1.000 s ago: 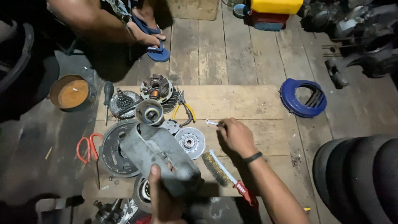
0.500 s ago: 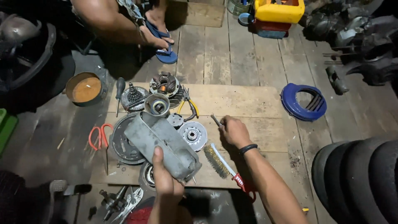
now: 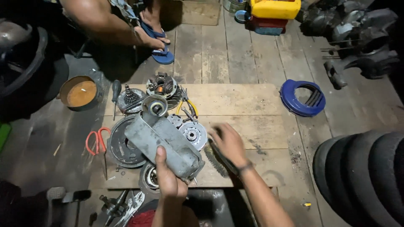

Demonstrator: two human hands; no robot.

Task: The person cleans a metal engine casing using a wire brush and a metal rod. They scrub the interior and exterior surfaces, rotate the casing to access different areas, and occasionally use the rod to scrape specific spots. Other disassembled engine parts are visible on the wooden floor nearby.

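My left hand (image 3: 169, 178) grips the near end of a long grey metal engine casing (image 3: 160, 138) and holds it tilted above the wooden board (image 3: 248, 105). A round bearing housing (image 3: 155, 106) sits at the casing's far end. My right hand (image 3: 227, 143) is blurred, palm down, with curled fingers. It hovers over a wire brush (image 3: 214, 162) lying on the board, just right of a round toothed disc (image 3: 192, 134). Whether it grips anything is unclear.
On the board lie a dark flywheel plate (image 3: 122, 147), a stator coil (image 3: 162, 86), a gear (image 3: 128, 100), yellow-handled pliers (image 3: 187, 107) and a screwdriver (image 3: 115, 90). Nearby are red scissors (image 3: 96, 141), a rusty tin (image 3: 80, 93), a blue fan cover (image 3: 304, 98) and tyres (image 3: 362, 176). Another person's arm and sandalled foot (image 3: 158, 42) are at the far side.
My right hand has pulled back from the board's middle toward me and now sits over the wire brush. The casing has tipped closer to me in my left hand.
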